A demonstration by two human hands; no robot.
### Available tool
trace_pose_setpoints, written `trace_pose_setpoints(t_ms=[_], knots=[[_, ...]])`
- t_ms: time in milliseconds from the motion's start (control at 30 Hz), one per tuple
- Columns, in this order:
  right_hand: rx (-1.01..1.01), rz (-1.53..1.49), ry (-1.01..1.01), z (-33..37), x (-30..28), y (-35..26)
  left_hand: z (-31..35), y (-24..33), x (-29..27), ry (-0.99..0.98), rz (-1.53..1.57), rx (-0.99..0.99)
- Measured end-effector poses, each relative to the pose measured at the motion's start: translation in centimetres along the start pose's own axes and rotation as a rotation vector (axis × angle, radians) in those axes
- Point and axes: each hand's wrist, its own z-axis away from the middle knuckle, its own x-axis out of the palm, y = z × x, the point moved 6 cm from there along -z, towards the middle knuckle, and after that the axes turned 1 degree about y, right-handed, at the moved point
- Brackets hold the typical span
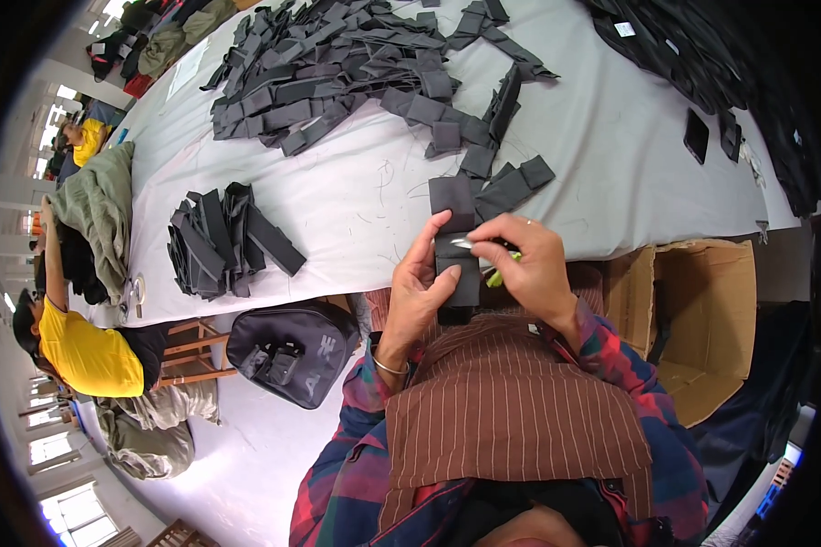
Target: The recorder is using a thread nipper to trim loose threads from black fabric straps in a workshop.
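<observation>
At the table's near edge, my left hand (421,281) pinches a dark grey fabric strip (452,196), thumb on top and fingers along its left side. The strip is made of flat rectangular pieces and hangs past the edge toward my apron. Closed around small thread snips (496,272) with a green handle, my right hand (531,264) brings their metal tip against the strip's middle. My fingers partly cover the snips. Just beyond the hands lie more dark fabric pieces (517,185); whether they join the held strip, I cannot tell.
A large heap of dark fabric pieces (337,68) covers the far table (356,182), with a smaller bundle (223,242) at left. A phone (695,137) and black garments (675,50) lie at right. Below are a cardboard box (702,319) and a black bag (296,351). Yellow-shirted people (91,351) stand left.
</observation>
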Motion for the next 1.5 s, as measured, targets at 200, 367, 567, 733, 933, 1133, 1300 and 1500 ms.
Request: trace_pose_setpoints(t_ms=[200,367,567,733,933,1133,1300,1500], knots=[[0.269,-0.361,0.098,-1.3,-0.3,1.5,0.3,-1.2,0.2,-0.026,0.144,-0.121],[0.193,-0.497,0.054,-0.8,0.0,1.5,0.1,-0.3,0.4,-0.004,0.041,-0.032],[-0.077,-0.263,-0.056,0.1,0.4,0.5,-0.3,-1.8,-1.9,0.156,0.076,-0.075],[-0.068,-0.096,-0.040,0.1,0.4,0.5,-0.3,-2.0,-2.0,0.174,0.090,-0.072],[-0.091,-0.035,-0.102,-0.2,0.4,0.4,-0.3,-1.9,-2.3,0.226,0.079,-0.043],[-0.154,0.069,-0.037,-1.6,-2.0,-0.9,0.0,-1.4,-2.8,0.279,-0.039,-0.056],[-0.304,0.279,-0.036,-2.1,-1.6,-1.5,0.0,-1.1,-2.4,0.259,-0.092,-0.062],[-0.084,-0.087,-0.056,-1.9,-2.0,-0.2,0.5,0.6,-1.6,0.263,-0.014,-0.135]])
